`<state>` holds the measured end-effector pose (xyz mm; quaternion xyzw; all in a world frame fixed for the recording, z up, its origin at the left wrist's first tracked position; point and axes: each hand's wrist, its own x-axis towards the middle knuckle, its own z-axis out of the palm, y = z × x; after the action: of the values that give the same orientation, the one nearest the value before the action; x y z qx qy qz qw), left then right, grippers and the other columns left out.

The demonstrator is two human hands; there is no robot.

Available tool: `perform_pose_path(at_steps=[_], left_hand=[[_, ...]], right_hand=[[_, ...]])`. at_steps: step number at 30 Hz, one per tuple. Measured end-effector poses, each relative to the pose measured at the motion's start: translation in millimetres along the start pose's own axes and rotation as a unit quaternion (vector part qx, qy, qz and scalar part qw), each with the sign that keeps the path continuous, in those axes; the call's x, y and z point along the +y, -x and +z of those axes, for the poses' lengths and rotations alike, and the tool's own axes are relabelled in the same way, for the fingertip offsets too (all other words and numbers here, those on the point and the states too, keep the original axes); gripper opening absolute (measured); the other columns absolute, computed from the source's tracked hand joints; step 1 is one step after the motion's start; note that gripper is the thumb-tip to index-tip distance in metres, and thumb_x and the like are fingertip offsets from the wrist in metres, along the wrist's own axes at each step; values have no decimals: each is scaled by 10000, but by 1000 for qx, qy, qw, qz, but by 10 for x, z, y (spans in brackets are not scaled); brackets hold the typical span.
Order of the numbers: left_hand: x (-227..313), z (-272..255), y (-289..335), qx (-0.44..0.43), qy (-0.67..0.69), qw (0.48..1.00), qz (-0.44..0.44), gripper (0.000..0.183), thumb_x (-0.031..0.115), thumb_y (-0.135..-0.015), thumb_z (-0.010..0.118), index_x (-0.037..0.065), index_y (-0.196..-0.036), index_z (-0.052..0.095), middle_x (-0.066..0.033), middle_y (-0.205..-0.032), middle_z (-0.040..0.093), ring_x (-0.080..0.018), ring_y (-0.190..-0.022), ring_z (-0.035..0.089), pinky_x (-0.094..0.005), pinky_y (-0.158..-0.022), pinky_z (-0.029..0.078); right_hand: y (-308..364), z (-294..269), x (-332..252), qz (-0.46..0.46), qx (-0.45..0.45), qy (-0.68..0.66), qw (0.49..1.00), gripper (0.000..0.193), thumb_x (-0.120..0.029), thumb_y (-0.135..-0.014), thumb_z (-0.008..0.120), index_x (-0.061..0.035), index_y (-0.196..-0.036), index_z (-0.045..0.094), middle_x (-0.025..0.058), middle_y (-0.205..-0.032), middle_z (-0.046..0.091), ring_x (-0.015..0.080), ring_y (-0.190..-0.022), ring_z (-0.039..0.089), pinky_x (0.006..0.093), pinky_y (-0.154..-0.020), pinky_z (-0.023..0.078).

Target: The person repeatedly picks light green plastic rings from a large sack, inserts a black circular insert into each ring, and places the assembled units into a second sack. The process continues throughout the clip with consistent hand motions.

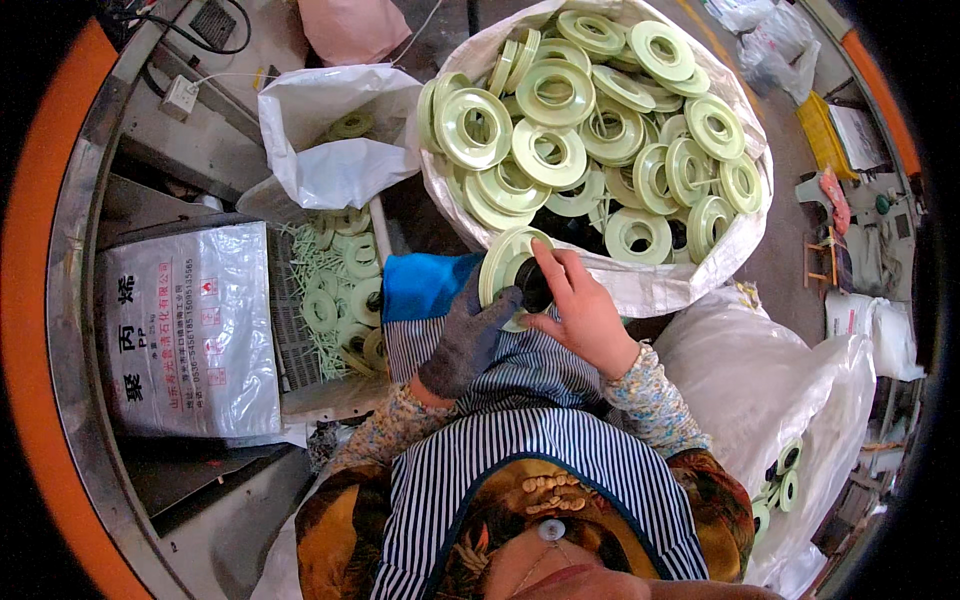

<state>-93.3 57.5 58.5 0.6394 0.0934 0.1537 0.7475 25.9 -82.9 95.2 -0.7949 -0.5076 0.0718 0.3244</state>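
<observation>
In front of my apron, my left hand (pixel 462 335), in a dark grey glove, is closed on a pale green plastic flanged ring (pixel 501 262). Its thumb lies across the ring's near side. My right hand (pixel 588 312) is bare and has its fingers round a black ring-shaped part (pixel 536 288), which sits against the green ring's centre. Fingers partly cover the black part, so how far it goes into the green ring cannot be seen. Just beyond my hands stands a big white woven sack (pixel 690 282), heaped with similar green rings (pixel 549 153).
On the left, a machine-side bin holds green rings and thin plastic sprues (pixel 312 250) beside a printed silver-white sack (pixel 205 330). A white bag (pixel 345 175) stands above it. At right, a translucent bag (pixel 740 365) contains green rings with black centres (pixel 788 488).
</observation>
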Motion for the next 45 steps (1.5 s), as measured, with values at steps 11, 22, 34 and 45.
perform_pose_path(at_steps=[11, 22, 34, 45], left_hand=[[332, 91, 43, -11, 127, 982, -138, 531, 87, -946, 596, 12, -1416, 361, -129, -1300, 516, -185, -1164, 525, -306, -976, 475], [-40, -35, 70, -75, -283, 942, 162, 465, -6, -928, 555, -3, -1368, 406, -226, -1333, 488, -321, -1189, 549, -379, -967, 496], [110, 114, 53, -5, -132, 989, 70, 424, 50, -914, 545, -13, -1321, 446, -240, -1256, 527, -341, -1098, 579, -398, -917, 507], [37, 39, 110, -12, -416, 892, 173, 376, 198, -1017, 479, -25, -1319, 465, -217, -1221, 549, -255, -1077, 589, -350, -923, 493]], right_hand=[[107, -224, -92, -23, -46, 63, 997, 878, -148, -682, 780, -94, -1448, 355, 165, -1219, 493, 356, -931, 601, 409, -781, 522], [177, -155, -67, 55, -8, 57, 997, 866, -475, -729, 751, 8, -1356, 401, 202, -1059, 593, 351, -771, 643, 420, -643, 532], [225, -142, -6, -75, 49, 104, 990, 891, -496, -724, 736, -81, -1428, 381, 205, -1327, 473, 338, -805, 664, 444, -647, 543], [226, -206, -147, 99, -8, 158, 982, 639, -518, -781, 666, -17, -1174, 608, 171, -1277, 542, 345, -977, 621, 414, -718, 534]])
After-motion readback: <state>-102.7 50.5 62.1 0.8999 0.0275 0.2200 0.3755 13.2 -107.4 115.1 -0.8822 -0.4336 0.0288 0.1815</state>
